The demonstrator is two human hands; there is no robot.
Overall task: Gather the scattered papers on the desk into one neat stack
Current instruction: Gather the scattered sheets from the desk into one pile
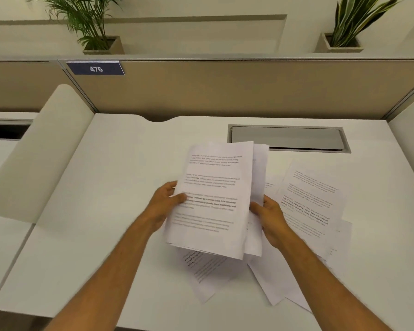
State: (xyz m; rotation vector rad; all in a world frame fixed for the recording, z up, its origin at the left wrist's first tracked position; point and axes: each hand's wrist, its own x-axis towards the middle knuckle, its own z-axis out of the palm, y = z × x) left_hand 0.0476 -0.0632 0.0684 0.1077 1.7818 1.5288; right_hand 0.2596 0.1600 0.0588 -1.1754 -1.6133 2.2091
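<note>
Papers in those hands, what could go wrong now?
The held bundle is uneven: a sheet behind pokes out to the right, so it might slip loose. The left hand and right hand grip only its side edges, so the middle may sag. Loose sheets lying on the desk under the arms could get brushed and slide toward the near edge.

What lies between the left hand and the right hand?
In the head view, the bundle of papers fills the stretch between the left hand and the right hand. Each hand grips one side edge, holding it above the desk.
</note>
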